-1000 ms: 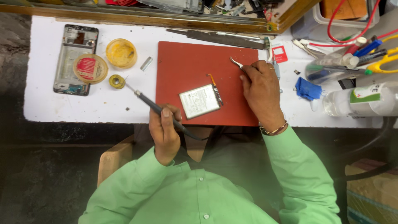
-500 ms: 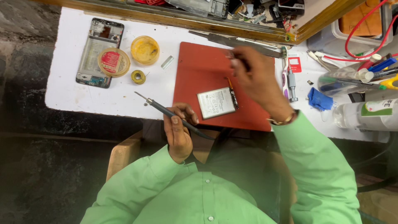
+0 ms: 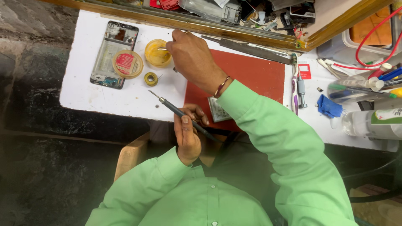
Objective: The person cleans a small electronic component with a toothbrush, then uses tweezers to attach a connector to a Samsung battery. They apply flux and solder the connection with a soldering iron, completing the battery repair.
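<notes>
Flux pickup step judged in hand: tweezers (image 3: 162,49) pinched by right hand (image 3: 193,58) at yellow flux tin (image 3: 157,53), upper left; soldering iron (image 3: 181,113) clamped in left hand (image 3: 187,136); a steady dip is called for next

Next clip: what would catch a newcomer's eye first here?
The right hand reaches across the red rectangular work mat with thin metal tweezers at the small round yellow tub. Nearer the body, the left hand holds a slim dark soldering iron. An opened phone frame lies far left.
</notes>
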